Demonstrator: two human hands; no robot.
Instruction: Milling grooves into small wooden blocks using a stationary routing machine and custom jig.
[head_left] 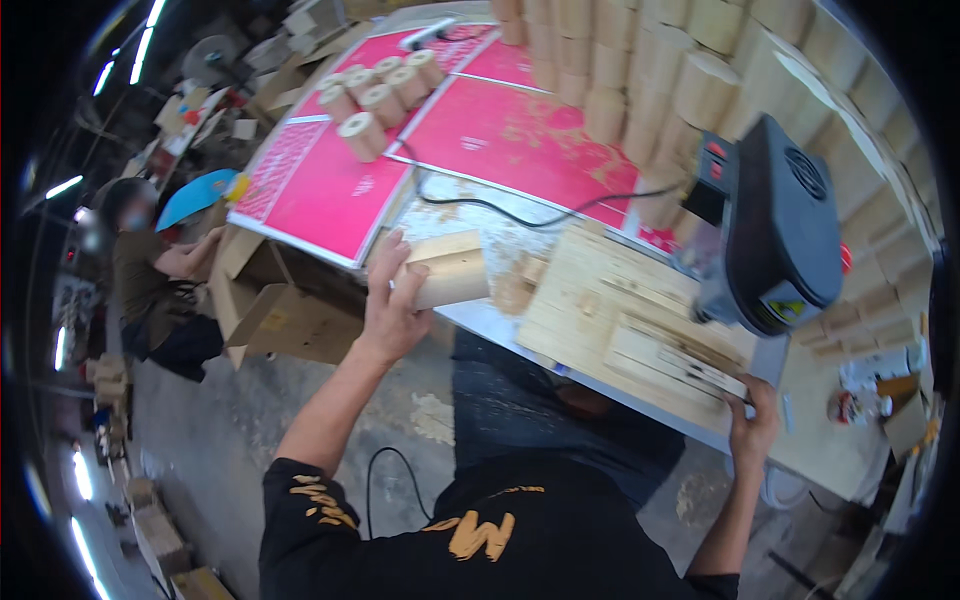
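My left hand (388,315) is closed around a pale wooden cylinder (452,272) with a step along its upper side. It holds the piece up over the front edge of the workbench. My right hand (755,428) grips the near right end of a slotted wooden strip (665,362). That strip lies on a plywood board (560,305) beneath a dark grey bench drill press (790,225). The drill's head hides part of the board, and its bit cannot be made out.
Pink printed sheets (470,130) cover the far bench, dusted with shavings. Several short wooden cylinders with holes (362,135) stand there. Tall stacks of wooden cylinders (605,110) rise behind. A black cord (500,205) crosses the bench. A person (150,270) sits left beyond an open cardboard box (290,320).
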